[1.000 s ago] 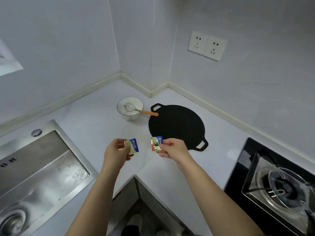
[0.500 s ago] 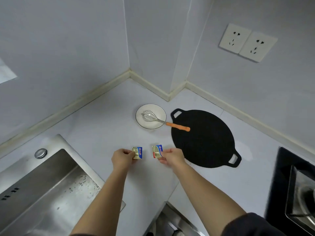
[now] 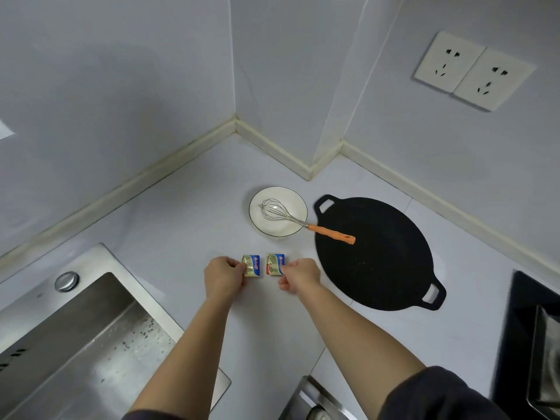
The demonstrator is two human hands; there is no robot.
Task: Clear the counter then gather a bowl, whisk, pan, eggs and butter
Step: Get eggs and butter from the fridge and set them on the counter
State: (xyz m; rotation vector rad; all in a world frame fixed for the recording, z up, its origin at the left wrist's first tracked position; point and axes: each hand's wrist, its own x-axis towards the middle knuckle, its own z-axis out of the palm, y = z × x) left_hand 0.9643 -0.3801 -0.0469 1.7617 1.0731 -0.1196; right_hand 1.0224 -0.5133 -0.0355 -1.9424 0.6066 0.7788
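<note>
Two small foil butter packets lie side by side on the white counter (image 3: pixel 169 225). My left hand (image 3: pixel 222 275) pinches the left butter packet (image 3: pixel 252 265) at its near edge. My right hand (image 3: pixel 300 274) pinches the right butter packet (image 3: pixel 275 264) at its right edge. Behind them stands a white bowl (image 3: pixel 266 224) holding a wire whisk (image 3: pixel 280 212). The whisk's orange handle (image 3: pixel 331 233) reaches over the rim of a flat black pan (image 3: pixel 374 268) on the right. No eggs are in view.
A steel sink (image 3: pixel 75 338) fills the lower left, close to my left forearm. A black gas hob (image 3: pixel 536 338) sits at the right edge. Walls meet in a corner behind the bowl, with two sockets (image 3: pixel 472 69) on the right wall.
Both hands have lowered the two butter packets from the air down onto the counter in front of the bowl, and the camera has moved closer over the counter.
</note>
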